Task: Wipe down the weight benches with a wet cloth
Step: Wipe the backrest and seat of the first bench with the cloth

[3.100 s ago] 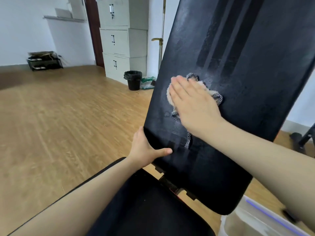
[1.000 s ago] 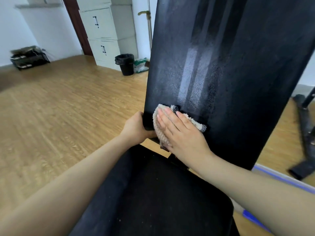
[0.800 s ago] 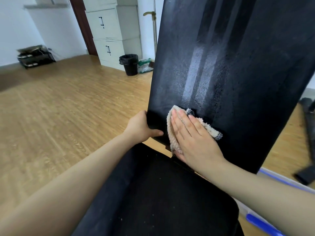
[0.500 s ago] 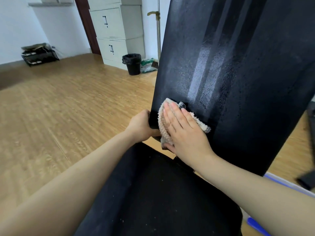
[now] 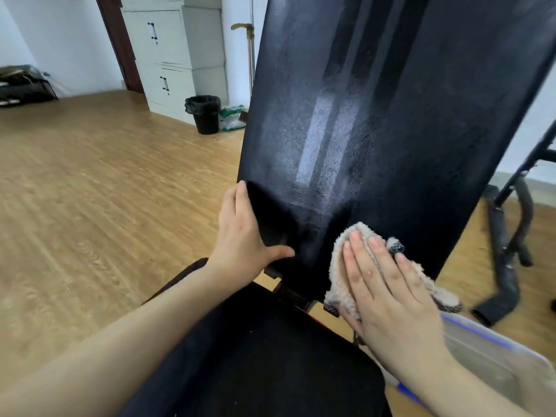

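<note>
1. A person leans over a black weight bench on a wooden floor. The padded backrest [image 5: 391, 130] is raised steeply and fills the upper middle of the view, and the seat pad [image 5: 270, 356] lies flat below it.
2. The right hand [image 5: 388, 299] lies flat, fingers straight and together. It presses a crumpled beige cloth [image 5: 338, 266] against the backrest's lower right corner, near the hinge.
3. The left hand [image 5: 240, 236] grips the backrest's lower left edge. Its thumb lies on the front face and its fingers curl round the side, steadying the pad.
4. Progress: a damp sheen and pale streaks cover the middle of the backrest, so most of that face looks wiped. The bottom strip appears to be the part in hand.
5. Left to do: the seat pad shows small pale specks and no sheen, so it probably remains. Any other benches are out of view.
6. Orientation: the backrest's long axis runs from the hinge by the seat upward and away from the person. It leans slightly right, and its top end is cut off by the frame.
7. A clear plastic tub [image 5: 496, 362] sits just beside the seat, on the right.
</note>
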